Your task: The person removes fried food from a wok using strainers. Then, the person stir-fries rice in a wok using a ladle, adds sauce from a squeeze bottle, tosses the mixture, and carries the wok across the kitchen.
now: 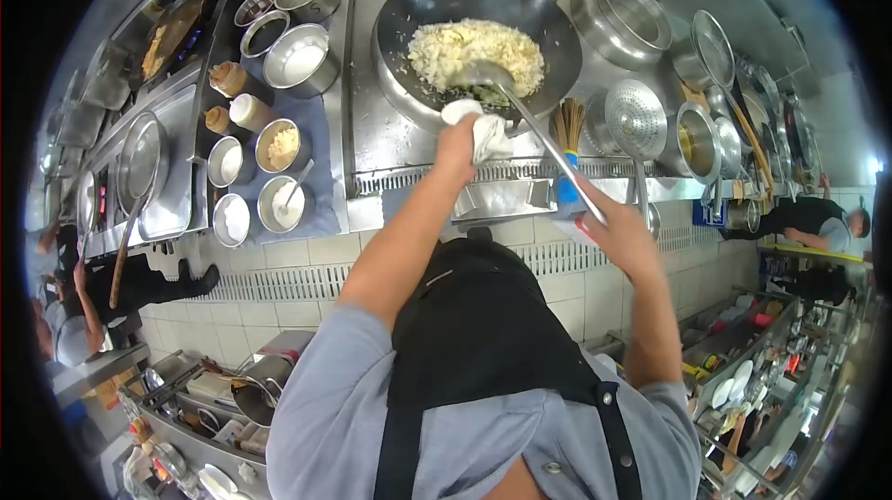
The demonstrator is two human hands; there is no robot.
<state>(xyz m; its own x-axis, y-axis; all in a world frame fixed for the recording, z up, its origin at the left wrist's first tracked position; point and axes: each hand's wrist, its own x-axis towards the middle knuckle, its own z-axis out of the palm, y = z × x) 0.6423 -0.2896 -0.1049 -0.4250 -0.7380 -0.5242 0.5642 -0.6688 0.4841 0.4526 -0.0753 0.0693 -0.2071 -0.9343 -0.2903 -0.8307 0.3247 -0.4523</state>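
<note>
A large dark wok sits on the stove ahead of me, holding a mound of pale, grainy food, likely fried rice, with yellowish bits. My left hand is closed around a white cloth at the wok's near rim; whether a handle lies under the cloth is hidden. With my right hand I grip the end of a long metal ladle. Its bowl rests in the near side of the food, tilted. A bamboo wok brush with a blue base stands just left of the ladle's grip.
Seasoning tubs and squeeze bottles stand on a cloth at left. On the right are a perforated skimmer, metal pots and strainers. Other people work at far left and far right. Shelving is behind me.
</note>
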